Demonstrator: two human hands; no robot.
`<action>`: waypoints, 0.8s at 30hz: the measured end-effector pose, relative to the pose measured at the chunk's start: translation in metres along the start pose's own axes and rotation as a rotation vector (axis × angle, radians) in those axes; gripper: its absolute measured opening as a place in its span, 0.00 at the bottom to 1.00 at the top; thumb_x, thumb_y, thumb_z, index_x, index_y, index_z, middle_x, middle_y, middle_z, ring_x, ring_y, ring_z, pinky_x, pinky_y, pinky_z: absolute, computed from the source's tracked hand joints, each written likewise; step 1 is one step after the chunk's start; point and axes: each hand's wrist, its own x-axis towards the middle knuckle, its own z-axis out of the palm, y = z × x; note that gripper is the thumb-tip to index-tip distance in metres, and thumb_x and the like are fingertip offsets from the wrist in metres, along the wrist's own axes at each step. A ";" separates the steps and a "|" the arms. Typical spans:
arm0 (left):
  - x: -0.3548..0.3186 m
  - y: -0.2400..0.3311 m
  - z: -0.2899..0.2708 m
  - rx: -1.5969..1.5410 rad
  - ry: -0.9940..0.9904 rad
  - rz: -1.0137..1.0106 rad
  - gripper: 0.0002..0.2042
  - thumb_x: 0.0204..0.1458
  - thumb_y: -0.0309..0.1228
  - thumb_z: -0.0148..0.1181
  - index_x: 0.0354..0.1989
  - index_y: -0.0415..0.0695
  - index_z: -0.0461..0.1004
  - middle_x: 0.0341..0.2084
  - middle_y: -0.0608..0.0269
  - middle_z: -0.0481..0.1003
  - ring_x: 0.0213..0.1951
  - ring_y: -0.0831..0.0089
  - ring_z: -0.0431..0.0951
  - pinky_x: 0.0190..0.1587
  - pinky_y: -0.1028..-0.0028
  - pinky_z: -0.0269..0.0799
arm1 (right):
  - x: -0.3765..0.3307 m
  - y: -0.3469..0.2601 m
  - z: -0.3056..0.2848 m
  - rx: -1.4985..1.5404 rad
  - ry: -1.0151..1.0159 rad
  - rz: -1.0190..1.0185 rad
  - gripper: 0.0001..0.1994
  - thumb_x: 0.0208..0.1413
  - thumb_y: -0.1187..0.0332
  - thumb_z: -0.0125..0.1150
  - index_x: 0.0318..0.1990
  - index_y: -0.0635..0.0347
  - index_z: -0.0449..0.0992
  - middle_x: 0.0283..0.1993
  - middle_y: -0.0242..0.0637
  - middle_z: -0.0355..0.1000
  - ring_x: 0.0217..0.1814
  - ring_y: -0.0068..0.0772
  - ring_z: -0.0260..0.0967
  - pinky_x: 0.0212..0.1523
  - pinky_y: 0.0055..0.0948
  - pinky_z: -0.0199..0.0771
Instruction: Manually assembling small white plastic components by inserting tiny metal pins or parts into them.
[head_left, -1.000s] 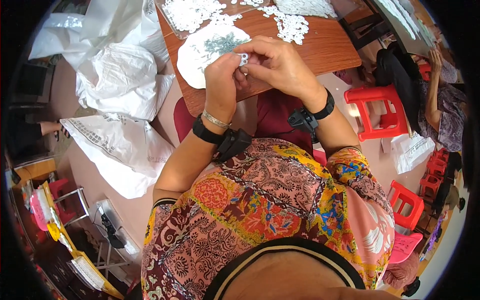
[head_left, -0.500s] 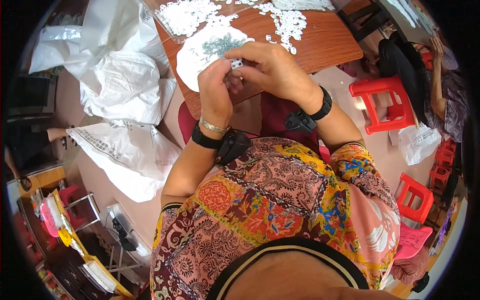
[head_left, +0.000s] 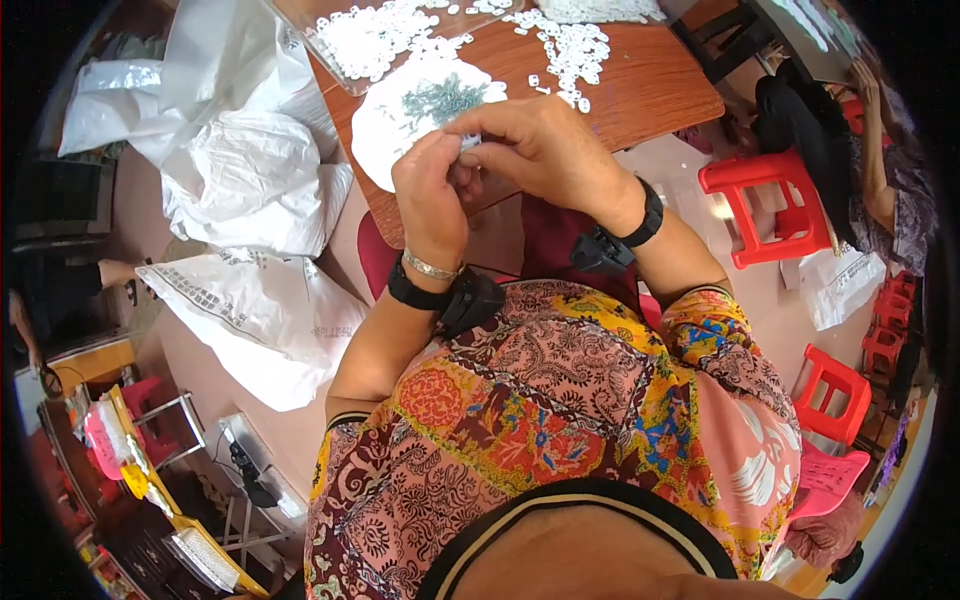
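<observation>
Close together over the near edge of the brown table, my left hand [head_left: 432, 185] and my right hand [head_left: 545, 145] are both closed at the fingertips. Between them is a small white plastic piece [head_left: 468, 143], mostly covered by the fingers. Just beyond my hands lies a round white mat or plate [head_left: 385, 125], bearing a heap of small grey metal parts, likely screws [head_left: 445, 98]. Loose white plastic pieces with holes are spread in one pile [head_left: 372, 40] at the far left and in another [head_left: 575, 50] to the right of the mat.
Large white sacks [head_left: 245, 180] stand on the floor left of the table [head_left: 650, 85]. Red plastic stools [head_left: 765, 200] are at the right, near another person [head_left: 895, 170] at a second table. A clear bag of white pieces [head_left: 605, 8] lies at the table's far edge.
The white piece, plainly visible between my fingertips before, is now mostly hidden by them. My hands have stayed in nearly the same place.
</observation>
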 end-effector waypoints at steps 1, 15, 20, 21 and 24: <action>0.000 -0.001 -0.001 -0.008 -0.006 0.009 0.12 0.53 0.30 0.45 0.19 0.39 0.68 0.12 0.67 0.64 0.15 0.81 0.62 0.17 0.80 0.54 | 0.001 -0.001 0.001 0.040 -0.008 0.031 0.08 0.49 0.71 0.59 0.38 0.60 0.77 0.28 0.42 0.75 0.29 0.39 0.75 0.29 0.30 0.75; -0.001 -0.003 -0.008 -0.038 0.048 0.037 0.14 0.53 0.31 0.46 0.16 0.40 0.65 0.12 0.67 0.63 0.13 0.81 0.61 0.16 0.80 0.54 | 0.010 0.005 0.011 -0.107 0.010 -0.067 0.06 0.50 0.71 0.59 0.36 0.59 0.77 0.26 0.41 0.75 0.27 0.40 0.75 0.29 0.28 0.75; 0.000 0.004 -0.011 0.117 0.007 0.100 0.14 0.54 0.33 0.46 0.18 0.40 0.66 0.12 0.69 0.63 0.16 0.82 0.62 0.19 0.80 0.55 | 0.005 0.005 0.005 0.110 -0.035 -0.032 0.13 0.48 0.76 0.62 0.44 0.61 0.76 0.26 0.36 0.74 0.26 0.23 0.71 0.28 0.21 0.70; 0.000 0.005 -0.010 0.116 0.009 0.101 0.14 0.54 0.33 0.46 0.18 0.40 0.66 0.12 0.69 0.63 0.16 0.82 0.62 0.19 0.80 0.55 | 0.004 0.007 0.006 0.213 -0.029 -0.002 0.14 0.48 0.77 0.62 0.45 0.62 0.76 0.25 0.33 0.73 0.26 0.18 0.69 0.28 0.19 0.69; -0.001 0.008 -0.006 0.113 0.009 0.077 0.14 0.54 0.33 0.47 0.20 0.39 0.68 0.13 0.70 0.64 0.17 0.83 0.63 0.21 0.81 0.56 | 0.000 0.009 0.006 0.297 -0.007 0.130 0.15 0.48 0.77 0.62 0.46 0.63 0.76 0.25 0.30 0.72 0.28 0.14 0.67 0.29 0.18 0.68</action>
